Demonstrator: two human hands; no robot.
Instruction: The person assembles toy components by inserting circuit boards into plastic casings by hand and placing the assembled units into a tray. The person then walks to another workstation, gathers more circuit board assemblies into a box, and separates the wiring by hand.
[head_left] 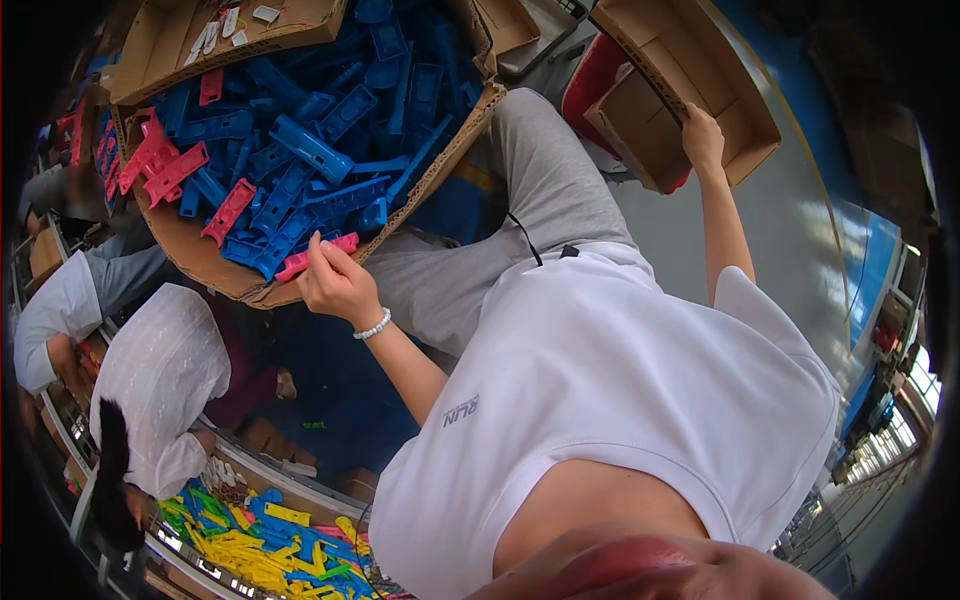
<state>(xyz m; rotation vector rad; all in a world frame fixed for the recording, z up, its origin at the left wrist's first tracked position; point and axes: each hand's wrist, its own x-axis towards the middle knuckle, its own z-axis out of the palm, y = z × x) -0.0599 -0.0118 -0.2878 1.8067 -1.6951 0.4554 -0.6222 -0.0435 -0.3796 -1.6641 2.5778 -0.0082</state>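
Pink plastic piece (294, 266) lies at the near edge of the large carton (190, 250), just inside the rim, beside a heap of blue pieces (312, 148). Left hand (340, 285): narrow, fingers closed across the middle of the pink piece, both ends showing on either side. Right hand (703, 135): closed on the wall of a shallow cardboard box (735, 85), well apart from the carton; that box stands tilted, open side in view.

Handling notes (judgement): pinch midway along the length so neither end dips. Lift upward before drawing back, otherwise the piece may catch on the carton rim or drag a blue neighbour. Light pressure should do; the plastic looks stiff. On the right, grip the wall near its corner, where the card probably flexes least, and keep the box from knocking the second box (640, 130) beside it.

Hard to make out: the left thumb's contact with the piece, covered by the hand itself; the underside of the pink piece; the right fingertips, too small to read. Lower layers of the heap are buried. Whether the two boxes touch: cannot tell. Far edge of the carton hidden by a tray (160, 55).
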